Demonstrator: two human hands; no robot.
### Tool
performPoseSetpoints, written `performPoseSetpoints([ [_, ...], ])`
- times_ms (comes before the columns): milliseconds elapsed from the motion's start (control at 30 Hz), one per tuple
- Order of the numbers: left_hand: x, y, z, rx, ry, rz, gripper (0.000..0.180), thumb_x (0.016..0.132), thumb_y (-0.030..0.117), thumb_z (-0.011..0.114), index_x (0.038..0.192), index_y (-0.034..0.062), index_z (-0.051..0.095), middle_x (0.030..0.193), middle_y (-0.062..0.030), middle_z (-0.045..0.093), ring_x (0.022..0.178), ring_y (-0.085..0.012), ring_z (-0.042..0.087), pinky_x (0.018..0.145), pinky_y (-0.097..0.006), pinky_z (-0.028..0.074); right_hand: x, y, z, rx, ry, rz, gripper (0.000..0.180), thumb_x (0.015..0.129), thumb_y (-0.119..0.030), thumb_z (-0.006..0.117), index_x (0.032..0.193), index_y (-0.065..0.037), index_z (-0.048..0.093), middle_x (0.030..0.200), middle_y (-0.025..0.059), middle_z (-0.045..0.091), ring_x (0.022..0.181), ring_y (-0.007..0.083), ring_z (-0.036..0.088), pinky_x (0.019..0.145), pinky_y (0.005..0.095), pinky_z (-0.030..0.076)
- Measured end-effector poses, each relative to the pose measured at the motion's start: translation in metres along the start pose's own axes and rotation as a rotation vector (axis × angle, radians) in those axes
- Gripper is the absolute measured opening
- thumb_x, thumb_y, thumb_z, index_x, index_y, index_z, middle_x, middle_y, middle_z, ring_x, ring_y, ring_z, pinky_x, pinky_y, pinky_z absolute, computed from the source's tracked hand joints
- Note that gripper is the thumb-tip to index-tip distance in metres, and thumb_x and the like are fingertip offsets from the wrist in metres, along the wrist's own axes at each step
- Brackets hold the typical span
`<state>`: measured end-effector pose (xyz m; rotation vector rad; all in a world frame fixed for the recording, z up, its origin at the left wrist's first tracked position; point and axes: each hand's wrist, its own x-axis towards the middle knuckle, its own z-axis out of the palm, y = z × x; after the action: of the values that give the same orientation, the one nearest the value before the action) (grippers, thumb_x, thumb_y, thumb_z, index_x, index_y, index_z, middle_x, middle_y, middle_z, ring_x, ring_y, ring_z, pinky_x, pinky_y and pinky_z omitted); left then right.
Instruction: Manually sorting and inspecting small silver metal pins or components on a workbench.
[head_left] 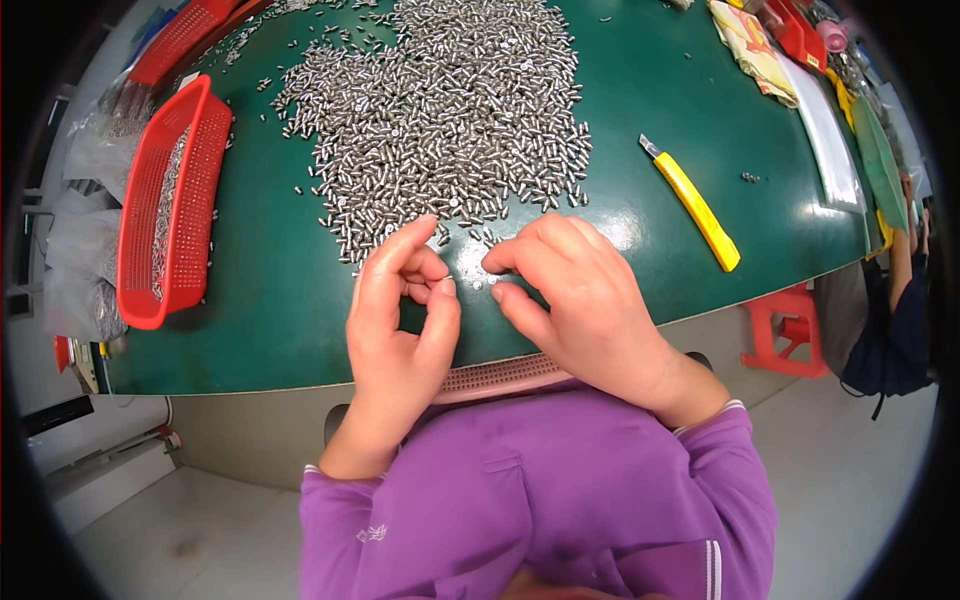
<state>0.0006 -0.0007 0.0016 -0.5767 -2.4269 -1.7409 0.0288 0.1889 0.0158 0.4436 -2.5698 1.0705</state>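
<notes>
A wide heap of small silver metal pins (440, 120) lies on the green tabletop (640, 80). My left hand (395, 315) is just below the heap's near edge, its fingers curled and its thumb close to the middle fingertips; whatever they pinch is too small to make out. To its right, my right hand (585, 290) bends over the table with thumb and forefinger a little apart. Between the two hands, a few tiny bright pieces (480, 285) rest on the tabletop, right by the right fingertips.
A red perforated basket (205, 200) with metal pins stands at the left. A yellow utility knife (695, 210) lies at the right, blade pointing away. Clear plastic bags (75, 260) crowd the left edge. A red stool (785, 330) is on the floor at right, near another person.
</notes>
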Motion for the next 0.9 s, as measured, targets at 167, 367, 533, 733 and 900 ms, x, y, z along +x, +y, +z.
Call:
performPoseSetpoints([
  [167, 0.004, 0.002, 0.003, -0.015, -0.009, 0.073, 0.04, 0.083, -0.016, 0.063, 0.119, 0.0017, 0.067, 0.106, -0.0093, 0.061, 0.084, -0.0133, 0.063, 0.072, -0.025, 0.055, -0.001, 0.001, 0.001, -0.013, 0.008, -0.015, 0.023, 0.077, -0.005, 0.074, 0.098, -0.008, 0.065, 0.093, 0.0073, 0.056, 0.088, 0.0286, 0.058, 0.076, 0.0419, 0.048],
  [367, 0.002, 0.004, 0.004, 0.009, -0.019, 0.099, 0.035, 0.085, -0.015, 0.065, 0.115, 0.0014, 0.068, 0.106, -0.0104, 0.063, 0.084, -0.0129, 0.066, 0.072, -0.025, 0.056, 0.001, -0.003, 0.0, -0.019, 0.001, 0.004, 0.025, 0.076, -0.005, 0.077, 0.098, -0.008, 0.066, 0.092, 0.0076, 0.059, 0.088, 0.029, 0.06, 0.076, 0.0412, 0.049],
  [533, 0.003, 0.009, -0.003, 0.313, -0.084, 0.165, 0.039, 0.081, -0.012, 0.069, 0.116, 0.0048, 0.069, 0.092, -0.0061, 0.067, 0.086, -0.0193, 0.062, 0.076, -0.031, 0.054, 0.0, -0.002, 0.001, -0.025, 0.006, -0.001, 0.025, 0.076, -0.006, 0.078, 0.098, -0.008, 0.066, 0.093, 0.0073, 0.06, 0.088, 0.0284, 0.06, 0.076, 0.0409, 0.05],
  [733, 0.0, 0.014, -0.005, 0.318, -0.096, 0.084, 0.043, 0.079, -0.011, 0.07, 0.119, 0.005, 0.067, 0.09, -0.0057, 0.067, 0.086, -0.022, 0.061, 0.077, -0.033, 0.053, 0.0, -0.001, 0.002, -0.031, 0.007, -0.008, 0.025, 0.076, -0.007, 0.078, 0.099, -0.008, 0.067, 0.093, 0.007, 0.06, 0.088, 0.0281, 0.06, 0.076, 0.0407, 0.05],
  [900, -0.001, 0.014, -0.008, 0.301, -0.097, 0.064, 0.044, 0.079, -0.011, 0.07, 0.121, 0.0044, 0.066, 0.091, -0.0065, 0.067, 0.086, -0.0218, 0.061, 0.078, -0.034, 0.052, -0.001, 0.001, 0.004, -0.026, 0.017, -0.022, 0.017, 0.081, -0.011, 0.073, 0.095, -0.009, 0.064, 0.092, 0.0063, 0.055, 0.087, 0.0269, 0.057, 0.076, 0.0408, 0.047],
])
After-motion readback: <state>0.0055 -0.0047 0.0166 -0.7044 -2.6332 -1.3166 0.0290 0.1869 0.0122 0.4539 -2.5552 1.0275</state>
